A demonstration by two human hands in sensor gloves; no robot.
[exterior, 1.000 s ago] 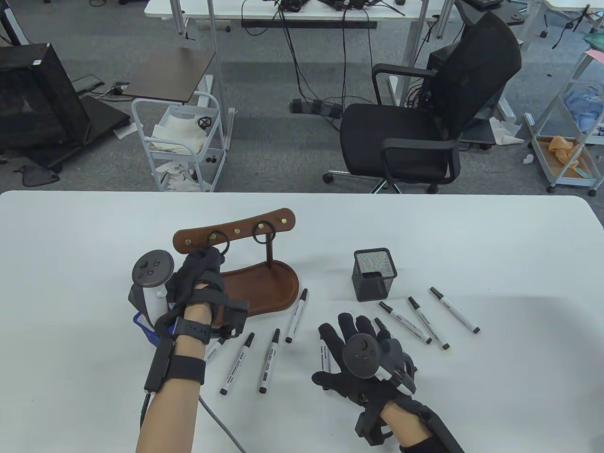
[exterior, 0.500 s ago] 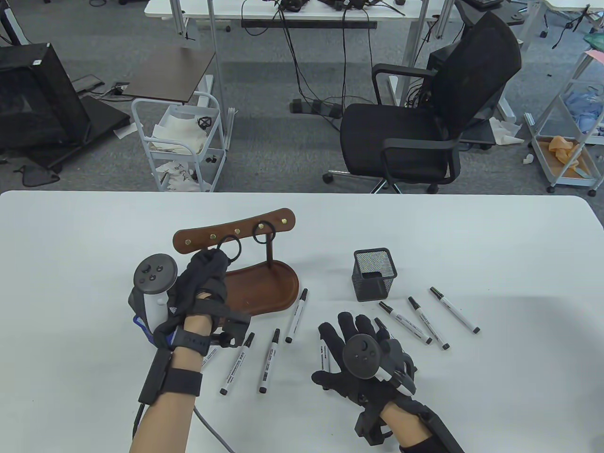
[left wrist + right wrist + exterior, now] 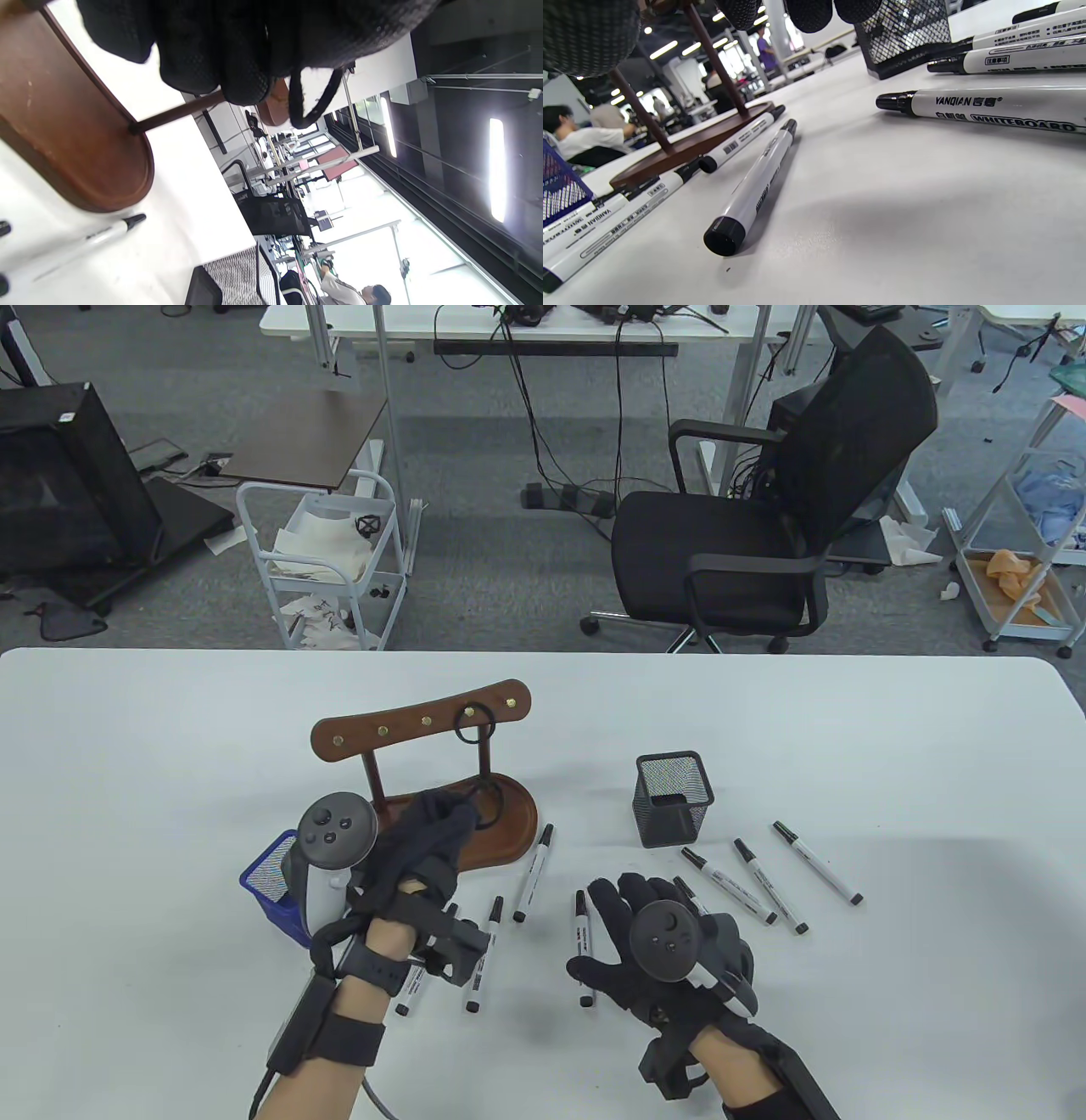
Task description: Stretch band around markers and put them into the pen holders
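Observation:
My left hand (image 3: 454,819) pinches a black elastic band (image 3: 501,810) and holds it over the base of the wooden hook stand (image 3: 513,836). In the left wrist view the band (image 3: 312,108) hangs as a loop from my fingertips (image 3: 237,72). A second band (image 3: 472,723) hangs on a hook of the stand's top bar. Several white markers with black caps lie on the table, one (image 3: 582,946) just left of my right hand (image 3: 632,899). That hand is spread flat, palm down, and holds nothing. A black mesh pen holder (image 3: 674,802) stands to the right, a blue one (image 3: 270,886) by my left wrist.
Three markers (image 3: 768,878) lie right of my right hand, below the black holder. More markers (image 3: 533,874) lie between my hands, in front of the stand. A black office chair (image 3: 764,526) and a white cart (image 3: 327,560) stand beyond the table's far edge.
My left hand has pulled a band off the stand's left hook and drawn it down and to the right, over the base. My right hand shifted slightly right, uncovering a marker by its thumb.

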